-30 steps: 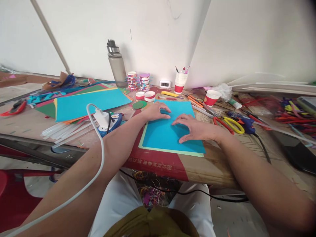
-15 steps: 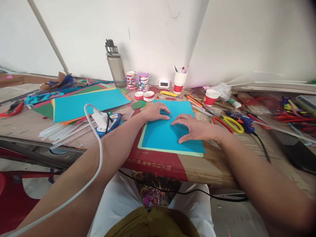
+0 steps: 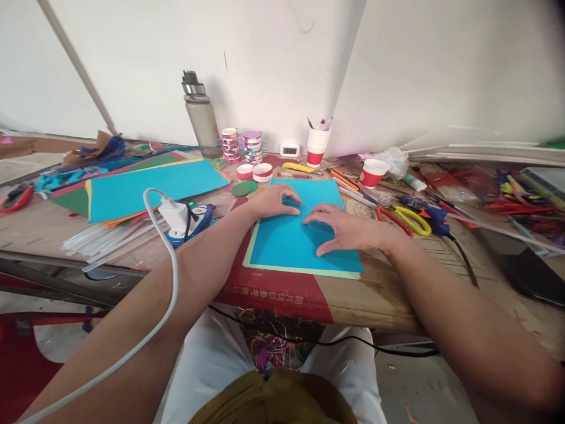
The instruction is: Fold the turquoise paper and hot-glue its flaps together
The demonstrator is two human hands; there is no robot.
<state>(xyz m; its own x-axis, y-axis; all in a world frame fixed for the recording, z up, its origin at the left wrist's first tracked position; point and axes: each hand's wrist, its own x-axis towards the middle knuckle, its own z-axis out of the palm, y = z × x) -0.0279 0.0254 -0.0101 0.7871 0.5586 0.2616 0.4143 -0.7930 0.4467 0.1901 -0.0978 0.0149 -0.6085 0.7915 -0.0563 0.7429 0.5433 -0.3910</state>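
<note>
A sheet of blue paper point(image 3: 282, 244) lies flat in front of me, with a pale green sheet point(image 3: 304, 271) showing beneath its near and left edges. Over the upper left part of the blue sheet rests my left hand point(image 3: 278, 201), fingers apart and holding nothing. My right hand point(image 3: 333, 227) is on the sheet's right half, its thumb and fingers spread, also holding nothing. Both hands seem to touch the paper lightly. Under the sheets is a red and brown cardboard point(image 3: 278, 294) at the table's front edge.
Red-and-yellow scissors point(image 3: 412, 221), a blue glue gun point(image 3: 436, 221) and a paper cup point(image 3: 374, 174) stand or lie to the right. Coloured paper point(image 3: 154, 185), clear glue sticks point(image 3: 106, 238) and a white plug point(image 3: 174, 213) with its cable are left. A bottle point(image 3: 200, 121) stands behind.
The whole view has shifted slightly, so things appear a little further left. Both hands keep practically the same place and pose on the blue paper.
</note>
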